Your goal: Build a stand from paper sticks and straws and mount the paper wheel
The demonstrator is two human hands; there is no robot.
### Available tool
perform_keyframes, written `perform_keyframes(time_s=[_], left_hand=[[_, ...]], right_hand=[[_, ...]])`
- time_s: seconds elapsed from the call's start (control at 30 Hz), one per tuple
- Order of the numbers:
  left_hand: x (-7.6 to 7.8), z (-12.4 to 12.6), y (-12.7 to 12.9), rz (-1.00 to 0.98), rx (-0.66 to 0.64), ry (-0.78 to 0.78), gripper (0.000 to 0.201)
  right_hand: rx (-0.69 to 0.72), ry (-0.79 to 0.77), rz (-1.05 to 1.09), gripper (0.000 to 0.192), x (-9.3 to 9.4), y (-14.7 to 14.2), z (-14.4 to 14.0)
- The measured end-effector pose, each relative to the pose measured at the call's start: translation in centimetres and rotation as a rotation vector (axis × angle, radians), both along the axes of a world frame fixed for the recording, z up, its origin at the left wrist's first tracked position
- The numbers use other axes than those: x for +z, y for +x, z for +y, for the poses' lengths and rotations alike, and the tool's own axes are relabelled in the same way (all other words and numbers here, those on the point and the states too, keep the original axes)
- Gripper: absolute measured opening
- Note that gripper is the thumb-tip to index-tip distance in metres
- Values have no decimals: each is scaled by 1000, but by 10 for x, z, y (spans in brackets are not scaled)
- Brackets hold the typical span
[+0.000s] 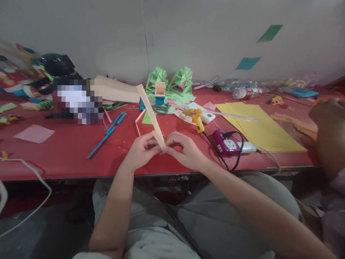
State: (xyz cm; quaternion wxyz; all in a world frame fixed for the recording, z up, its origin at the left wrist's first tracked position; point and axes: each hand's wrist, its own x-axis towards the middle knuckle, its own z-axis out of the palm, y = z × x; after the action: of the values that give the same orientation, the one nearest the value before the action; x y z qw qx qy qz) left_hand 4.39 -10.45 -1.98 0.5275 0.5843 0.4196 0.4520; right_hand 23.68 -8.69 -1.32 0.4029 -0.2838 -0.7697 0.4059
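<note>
A pale orange paper strip (150,112) slants up and away from my fingers above the red table. My left hand (140,151) pinches its near end from the left. Against that same end, the thumb and fingers of my right hand (183,150) are closed too. Just beyond my hands lie a thin bent strip (137,124), a green paper piece (148,118) and dark-handled scissors (160,109). A yellow glue gun (198,118) rests to the right of them, with a clear glue stick (234,116) at its back.
Blue paper sticks (101,143) lie at left. Green folded-paper models (183,81) stand by the wall. At right are a purple power socket (226,144) with cables, yellow sheets (265,129) and a plastic bottle (246,92). Another person's arm (330,133) reaches in at far right.
</note>
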Motion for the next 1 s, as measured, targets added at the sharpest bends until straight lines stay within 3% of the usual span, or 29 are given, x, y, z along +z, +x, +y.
perform_keyframes(time_s=[0.13,0.33,0.53,0.67,1.0], left_hand=[[-2,0,1,5,-9,-11,44],[-1,-2,3,21,-106,-6,45],[0,-4,2,36,-163,60,46],[-2,-3,5,101,-120,114,37],[-2,-2,4,229,-99,182,19]], right_hand=[[-48,-307,134,26,-4,-6,-1],[-51,-442,204,31,-5,-11,2],[-153,-409,211,31,-6,-14,0],[-225,-331,197,28,-10,-15,-1],[-160,-367,143,38,-10,-14,0]])
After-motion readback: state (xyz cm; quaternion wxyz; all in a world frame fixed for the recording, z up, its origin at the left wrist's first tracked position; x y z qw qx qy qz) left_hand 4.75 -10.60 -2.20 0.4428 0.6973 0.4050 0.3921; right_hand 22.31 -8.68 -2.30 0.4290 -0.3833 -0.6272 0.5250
